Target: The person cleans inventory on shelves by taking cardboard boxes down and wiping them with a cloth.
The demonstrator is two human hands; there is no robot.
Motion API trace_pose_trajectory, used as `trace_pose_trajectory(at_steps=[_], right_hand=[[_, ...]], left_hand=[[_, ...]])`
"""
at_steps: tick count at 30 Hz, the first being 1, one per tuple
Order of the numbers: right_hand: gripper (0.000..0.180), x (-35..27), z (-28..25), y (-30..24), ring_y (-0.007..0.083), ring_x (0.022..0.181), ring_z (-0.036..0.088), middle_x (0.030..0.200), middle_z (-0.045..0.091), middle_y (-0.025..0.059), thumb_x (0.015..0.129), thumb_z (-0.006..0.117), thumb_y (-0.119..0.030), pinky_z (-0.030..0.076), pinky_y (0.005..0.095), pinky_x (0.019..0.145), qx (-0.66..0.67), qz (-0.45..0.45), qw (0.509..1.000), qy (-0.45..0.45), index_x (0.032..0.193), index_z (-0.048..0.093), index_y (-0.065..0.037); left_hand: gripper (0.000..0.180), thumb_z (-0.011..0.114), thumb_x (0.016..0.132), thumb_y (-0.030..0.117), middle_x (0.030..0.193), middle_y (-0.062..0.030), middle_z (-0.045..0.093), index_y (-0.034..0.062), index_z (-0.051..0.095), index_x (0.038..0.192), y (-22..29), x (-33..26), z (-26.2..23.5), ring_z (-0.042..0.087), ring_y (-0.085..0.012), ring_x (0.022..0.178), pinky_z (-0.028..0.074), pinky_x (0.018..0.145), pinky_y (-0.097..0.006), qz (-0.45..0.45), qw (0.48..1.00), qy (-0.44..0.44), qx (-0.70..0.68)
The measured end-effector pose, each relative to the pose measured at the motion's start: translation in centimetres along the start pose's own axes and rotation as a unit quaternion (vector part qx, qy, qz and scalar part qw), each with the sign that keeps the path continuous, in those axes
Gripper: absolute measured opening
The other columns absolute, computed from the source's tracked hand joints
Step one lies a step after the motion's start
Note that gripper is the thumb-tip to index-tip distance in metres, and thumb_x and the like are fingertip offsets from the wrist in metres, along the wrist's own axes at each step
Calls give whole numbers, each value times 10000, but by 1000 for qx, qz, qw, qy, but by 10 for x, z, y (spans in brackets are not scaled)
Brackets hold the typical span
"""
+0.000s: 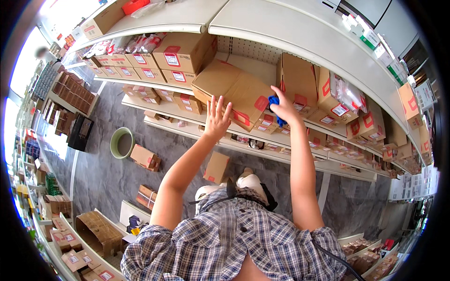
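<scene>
A large brown cardboard box sits askew on the shelf in front of me, its near end jutting over the shelf edge. My left hand is open, fingers spread against the front left face of this box. At the box's right end, my right hand grips a crumpled blue cloth, with one finger stretched out along the box. Part of the cloth is hidden behind that hand. Just right of it stands another tall cardboard box.
Stacked cartons fill the shelf on the left, and more boxes line it on the right. An upper white shelf overhangs the box. On the grey floor stand a green bin and several cartons, one carton near my feet.
</scene>
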State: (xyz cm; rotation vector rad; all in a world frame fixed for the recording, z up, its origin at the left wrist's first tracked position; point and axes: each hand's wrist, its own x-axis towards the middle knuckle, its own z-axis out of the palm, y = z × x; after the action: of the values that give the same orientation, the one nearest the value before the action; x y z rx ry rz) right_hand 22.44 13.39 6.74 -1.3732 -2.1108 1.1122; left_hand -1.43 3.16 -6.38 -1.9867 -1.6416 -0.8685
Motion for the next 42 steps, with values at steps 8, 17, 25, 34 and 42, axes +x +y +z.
trace_pose_trajectory(at_steps=[8, 17, 25, 34, 42], right_hand=[[663, -33, 44, 30, 317, 1170, 481, 1351, 381, 195, 729, 536, -61, 480, 366, 890, -59, -89, 982, 153, 1365, 351, -77], [640, -30, 47, 36, 358, 1167, 466, 1331, 401, 196, 729, 526, -108, 401, 400, 972, 62, -21, 983, 171, 1350, 378, -71], [448, -48, 43, 30, 154, 847, 571, 1024, 597, 100, 723, 503, -18, 461, 271, 750, 273, 46, 935, 223, 1168, 553, -16], [466, -60, 61, -51, 334, 1106, 510, 1178, 516, 166, 705, 539, 66, 405, 428, 964, -21, -340, 820, 461, 1159, 548, -36], [501, -31, 100, -54, 323, 1240, 446, 1318, 488, 101, 710, 602, 85, 391, 462, 1014, -142, -450, 817, 331, 1195, 565, -36]], left_hand=[[721, 688, 697, 239, 1450, -208, 285, 54, 396, 1331, -13, 12, -12, 264, -356, 1359, 203, 1052, -657, 30, 997, -17, 72], [764, 705, 665, 125, 1378, -255, 308, 34, 322, 1320, 35, -23, 2, 314, -461, 1294, 235, 1030, -683, 66, 996, 52, -8], [880, 780, 565, 114, 1341, -245, 343, 35, 319, 1309, 16, -4, -25, 341, -482, 1257, 366, 1028, -541, 98, 984, 47, -143], [962, 834, 474, 156, 1321, -198, 345, 51, 351, 1299, 10, 67, -90, 323, -411, 1273, 425, 1001, -463, 12, 974, -1, -225], [966, 823, 503, 128, 1343, -188, 374, -1, 309, 1310, -4, 74, -96, 316, -384, 1307, 362, 1062, -435, 42, 969, -18, -241]])
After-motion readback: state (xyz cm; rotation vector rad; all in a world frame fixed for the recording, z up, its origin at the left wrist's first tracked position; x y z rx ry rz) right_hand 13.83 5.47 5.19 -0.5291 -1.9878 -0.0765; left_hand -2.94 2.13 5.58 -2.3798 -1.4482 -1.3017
